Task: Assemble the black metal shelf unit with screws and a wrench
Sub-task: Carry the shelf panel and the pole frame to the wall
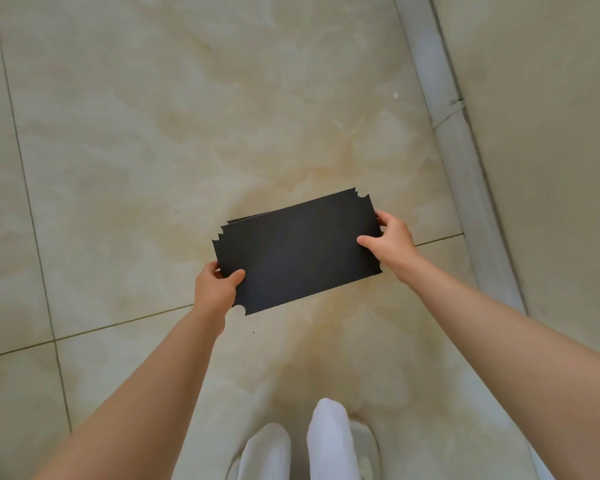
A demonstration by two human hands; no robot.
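Observation:
A flat black rectangular shelf panel with notched corners is held above the tiled floor, tilted so its right end is farther away. A second black panel edge peeks out behind its upper left side. My left hand grips the near left end, thumb on top. My right hand grips the right end, thumb on the top face and fingers round the edge. No screws or wrench are in view.
Beige marbled floor tiles with dark grout lines lie below. A pale grey skirting strip runs along the wall at the right. My legs in white socks show at the bottom.

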